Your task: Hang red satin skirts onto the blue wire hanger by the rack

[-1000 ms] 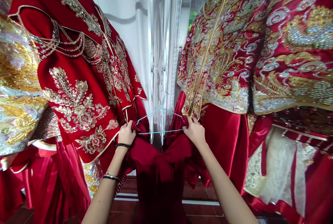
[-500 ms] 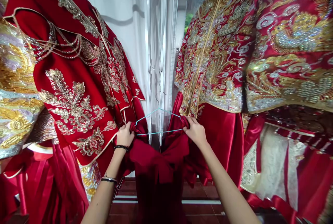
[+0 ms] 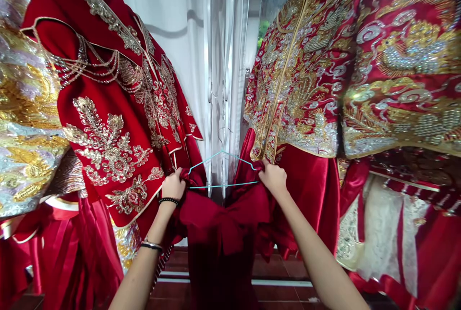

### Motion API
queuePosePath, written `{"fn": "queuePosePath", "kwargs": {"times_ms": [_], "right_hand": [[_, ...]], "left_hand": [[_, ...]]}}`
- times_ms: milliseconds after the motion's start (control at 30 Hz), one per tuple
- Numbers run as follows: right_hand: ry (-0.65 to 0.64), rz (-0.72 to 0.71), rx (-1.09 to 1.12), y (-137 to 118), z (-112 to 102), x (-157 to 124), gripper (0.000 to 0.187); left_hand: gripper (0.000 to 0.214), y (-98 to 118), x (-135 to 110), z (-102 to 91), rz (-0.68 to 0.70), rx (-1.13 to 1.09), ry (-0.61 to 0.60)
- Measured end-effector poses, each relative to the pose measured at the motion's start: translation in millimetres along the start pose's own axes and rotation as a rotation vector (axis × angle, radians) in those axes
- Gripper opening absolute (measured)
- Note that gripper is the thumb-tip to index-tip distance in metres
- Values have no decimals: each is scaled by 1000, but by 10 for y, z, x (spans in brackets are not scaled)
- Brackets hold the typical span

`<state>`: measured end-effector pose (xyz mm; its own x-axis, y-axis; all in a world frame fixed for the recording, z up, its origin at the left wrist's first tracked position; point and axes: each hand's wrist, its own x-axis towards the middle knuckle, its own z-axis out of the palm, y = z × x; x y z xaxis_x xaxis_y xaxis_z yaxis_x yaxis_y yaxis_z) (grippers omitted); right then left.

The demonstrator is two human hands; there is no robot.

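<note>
A dark red dress (image 3: pixel 220 271) with a large bow-like fold at its top hangs in front of me on a light blue hanger (image 3: pixel 204 160). My left hand (image 3: pixel 173 186) is closed around the dress's gathered fabric at the hanger's left end. At the opposite end, my right hand (image 3: pixel 274 179) pinches the other gathered shoulder. Between the hands, the hanger's lower bar runs nearly level above the neckline. The hanger's hook stands upright in front of white metal posts. My fingertips are partly hidden by the cloth.
Close on the left hangs a red jacket (image 3: pixel 108 132) with silver embroidery and bead strings. Gold-and-silver embroidered red jackets (image 3: pixel 313 69) hang on the right above satin skirts. White posts (image 3: pixel 211 60) and a white curtain (image 3: pixel 162 17) stand behind; reddish tiles (image 3: pixel 277 293) lie below.
The right hand has shifted slightly right, and the dress top is spread a little wider. The surroundings sit slightly further right in view. Both hands keep their hold.
</note>
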<state>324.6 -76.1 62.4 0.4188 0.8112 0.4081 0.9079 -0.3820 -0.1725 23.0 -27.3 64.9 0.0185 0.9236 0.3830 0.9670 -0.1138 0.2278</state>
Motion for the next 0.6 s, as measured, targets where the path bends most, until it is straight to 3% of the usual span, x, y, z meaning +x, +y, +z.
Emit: {"fn": "queuePosePath", "kwargs": {"times_ms": [167, 367, 600], "right_hand": [[-62, 1, 155, 249, -30, 241, 38], [-109, 164, 479, 555, 127, 371, 36], [-112, 234, 644, 650, 141, 304, 30]], "left_hand": [[38, -174, 216, -135, -27, -98, -123], [19, -319, 384, -117, -67, -405, -356], [17, -350, 370, -105, -79, -442, -421]]}}
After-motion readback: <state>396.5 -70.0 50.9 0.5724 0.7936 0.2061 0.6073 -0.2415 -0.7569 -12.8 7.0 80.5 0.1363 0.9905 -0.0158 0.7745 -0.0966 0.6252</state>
